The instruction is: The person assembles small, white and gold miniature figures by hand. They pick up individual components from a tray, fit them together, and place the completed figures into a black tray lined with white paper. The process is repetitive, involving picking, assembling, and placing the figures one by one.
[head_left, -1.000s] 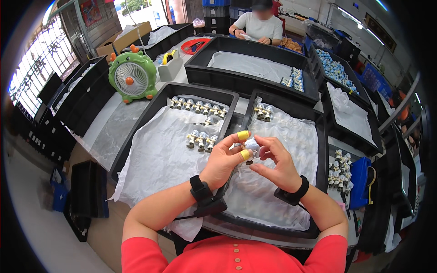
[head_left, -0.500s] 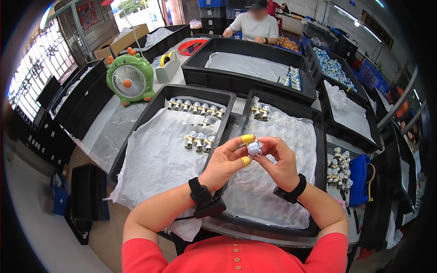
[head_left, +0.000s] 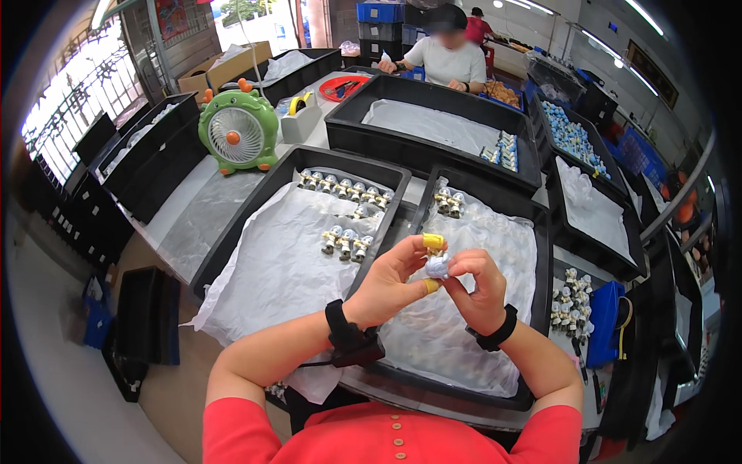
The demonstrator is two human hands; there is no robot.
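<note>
Over the front right tray, a small figurine (head_left: 437, 267) with a pale blue-grey rounded part is held between my hands. My left hand (head_left: 386, 284), with yellow wraps on its thumb and a finger, pinches it from the left. My right hand (head_left: 481, 288) has thumb and fingertips closed on its right side. Below them, the right black tray (head_left: 543, 309) is lined with white paper, with two figurines (head_left: 448, 203) at its far left corner. In the left black tray (head_left: 232, 241), similar figurines (head_left: 345, 188) stand in a row, with a shorter group (head_left: 345, 243) nearer me.
A green fan (head_left: 236, 131) stands at the far left beside a tape dispenser (head_left: 301, 117). Behind the trays lies a larger black tray (head_left: 433, 139). Loose figurines (head_left: 572, 303) lie at right beside a blue bin (head_left: 605, 325). A co-worker (head_left: 448, 58) sits across the table.
My hands have come slightly lower in the picture, and the figurine is turned between the fingers, showing more of its yellow-white part. The whole view has shifted a little.
</note>
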